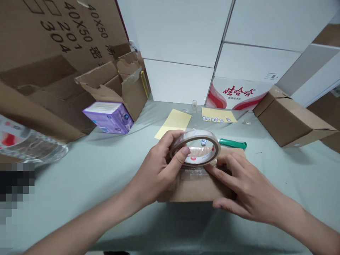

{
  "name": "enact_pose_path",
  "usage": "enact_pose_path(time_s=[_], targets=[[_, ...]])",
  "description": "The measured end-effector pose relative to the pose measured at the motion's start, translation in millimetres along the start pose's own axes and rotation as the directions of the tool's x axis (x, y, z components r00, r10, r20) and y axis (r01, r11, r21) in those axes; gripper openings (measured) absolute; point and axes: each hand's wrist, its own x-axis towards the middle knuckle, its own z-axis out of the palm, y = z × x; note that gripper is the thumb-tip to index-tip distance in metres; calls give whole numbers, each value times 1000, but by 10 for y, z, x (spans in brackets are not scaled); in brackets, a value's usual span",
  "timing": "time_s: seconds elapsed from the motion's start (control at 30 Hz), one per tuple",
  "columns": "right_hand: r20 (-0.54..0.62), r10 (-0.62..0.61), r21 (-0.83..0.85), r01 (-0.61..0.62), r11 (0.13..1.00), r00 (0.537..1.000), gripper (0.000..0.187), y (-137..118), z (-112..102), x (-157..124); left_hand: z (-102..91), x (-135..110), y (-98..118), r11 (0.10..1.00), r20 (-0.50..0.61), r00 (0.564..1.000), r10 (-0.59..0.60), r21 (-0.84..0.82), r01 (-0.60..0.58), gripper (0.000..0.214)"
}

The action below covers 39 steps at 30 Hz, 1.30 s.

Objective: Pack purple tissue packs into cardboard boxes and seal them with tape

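Head view: the left hand gripped a tape roll in curled fingers, just above a cardboard box. The right hand lay open on the box, fingers spread. A green tool sat just behind the box, with yellow paper beyond it.

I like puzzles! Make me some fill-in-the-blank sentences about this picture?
The left hand grips a roll of ____.
The right hand touches a ____ box.
The small box on the left is ____.
The handle beyond the hands is ____.

Missing words: tape; cardboard; purple; green.
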Motion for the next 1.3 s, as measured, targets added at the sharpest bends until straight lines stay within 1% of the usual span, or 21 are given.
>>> enact_pose_path(time_s=[0.1, 0.17, 0.23, 0.27, 0.3, 0.37, 0.4, 0.43, 0.5, 0.57, 0.63, 0.67, 0.7, 0.77, 0.83, 0.9, 0.97, 1.03, 1.1, 1.13, 1.3], targets=[[-7, 7, 85, -6, 996, 1000, 55, 17, -84, -145, -9, -35, -19, 999, -7, 999, -33, -40, 33, 21], [-30, 26, 162, -21, 987, 999, 44, 92, -175, -254, -15, -56, -37, 997, -8, 999, -47, -54, 46, 19], [-103, 85, 218, -61, 974, 991, 26, 274, -238, -343, -14, -68, -50, 997, -19, 999, -46, -67, 45, 16], [-164, 145, 231, -105, 967, 976, 20, 411, -238, -377, -10, -69, -55, 996, -27, 999, -43, -75, 41, 15], [-223, 232, 233, -179, 956, 947, 18, 575, -209, -403, -5, -68, -59, 996, -38, 999, -37, -83, 33, 13], [-274, 437, 215, -388, 896, 857, 19, 941, -56, -436, 9, -65, -68, 995, -54, 998, -26, -94, 21, 12], [-221, 537, 186, -505, 843, 815, 24, 1118, 64, -444, 16, -64, -74, 995, -58, 998, -23, -98, 17, 12], [-97, 605, 147, -590, 794, 790, 30, 1276, 203, -445, 22, -65, -82, 995, -60, 998, -23, -100, 17, 13], [-1, 632, 112, -628, 770, 775, 39, 1504, 502, -431, 35, -71, -102, 995, -63, 998, -24, -99, 18, 15], [36, 629, 96, -630, 771, 776, 43, 1613, 759, -404, 48, -79, -128, 995, -68, 998, -17, -94, 11, 16], [50, 627, 88, -629, 772, 777, 39, 1651, 912, -384, 63, -88, -156, 995, -72, 997, -1, -98, -6, 17], [57, 622, 89, -624, 776, 781, 36, 1661, 938, -383, 71, -92, -169, 995, -73, 997, 2, -104, -10, 17], [59, 614, 94, -617, 781, 787, 34, 1672, 926, -391, 78, -96, -182, 994, -78, 997, 5, -110, -14, 17], [48, 596, 115, -597, 794, 801, 36, 1692, 790, -433, 92, -106, -202, 993, -93, 996, 5, -119, -16, 16], [15, 582, 150, -577, 803, 813, 38, 1677, 524, -500, 102, -117, -219, 994, -114, 993, 12, -104, -24, 16], [2, 539, 202, -528, 825, 842, 38, 1585, 179, -551, 106, -127, -233, 997, -136, 990, 34, -65, -43, 16], [47, 405, 264, -403, 876, 913, 34, 1408, -156, -540, 107, -136, -246, 998, -154, 986, 55, -19, -59, 15], [121, 234, 274, -259, 926, 965, 32, 1199, -393, -449, 107, -142, -255, 998, -170, 983, 63, 16, -61, 15], [175, 132, 240, -172, 955, 976, 31, 1032, -494, -304, 109, -143, -256, 998, -180, 982, 63, 32, -58, 15], [187, 110, 217, -151, 965, 976, 30, 980, -500, -227, 110, -142, -253, 998, -183, 981, 60, 31, -55, 16], [203, 106, 165, -141, 976, 973, 30, 964, -374, 43, 123, -132, -225, 998, -178, 983, 51, 31, -46, 15]])
